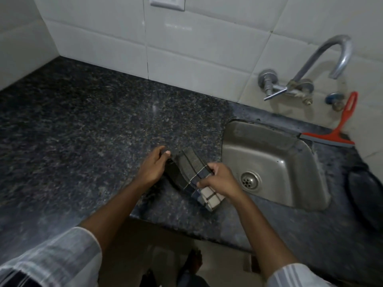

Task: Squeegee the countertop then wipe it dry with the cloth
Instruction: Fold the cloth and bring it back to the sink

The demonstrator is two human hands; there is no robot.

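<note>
A checked cloth [191, 171], dark with a pale end, is stretched between both hands just above the dark speckled granite countertop [83, 125], left of the sink. My left hand [154, 164] pinches its far left corner. My right hand [219, 179] grips the near right part, and the pale end hangs below it. A red squeegee [339, 129] leans against the tiled wall behind the sink, its blade resting on the counter edge. Neither hand touches the squeegee.
A steel sink [269, 160] with a drain is set into the counter on the right. A curved steel tap [323, 59] juts from the white tiled wall above it. A dark rounded object [366, 191] lies at the far right. A wall socket [167, 3] sits top centre.
</note>
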